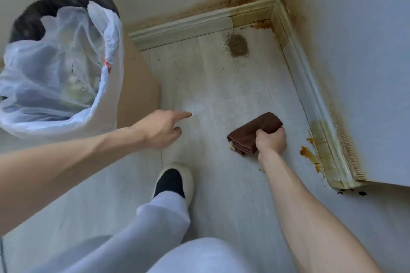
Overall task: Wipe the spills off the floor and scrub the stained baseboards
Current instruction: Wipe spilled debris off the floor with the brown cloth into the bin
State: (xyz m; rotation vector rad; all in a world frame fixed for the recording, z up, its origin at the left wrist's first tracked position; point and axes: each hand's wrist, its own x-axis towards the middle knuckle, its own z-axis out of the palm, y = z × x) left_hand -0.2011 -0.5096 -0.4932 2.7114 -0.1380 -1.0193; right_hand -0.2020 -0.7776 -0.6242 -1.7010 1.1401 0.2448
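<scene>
the right hand (271, 141) grips a folded brown cloth (253, 133) on the pale plank floor (221, 86) near orange-brown spills (309, 155) by the stained white baseboard (319, 122), while the left hand (158, 128) hovers, forefinger extended, holding nothing.

Soft daylight — wide-angle edge warp

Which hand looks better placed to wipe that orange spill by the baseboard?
The right hand: it grips the cloth and lies nearer the spill. The left hand holds nothing and points at bare floor.
</scene>
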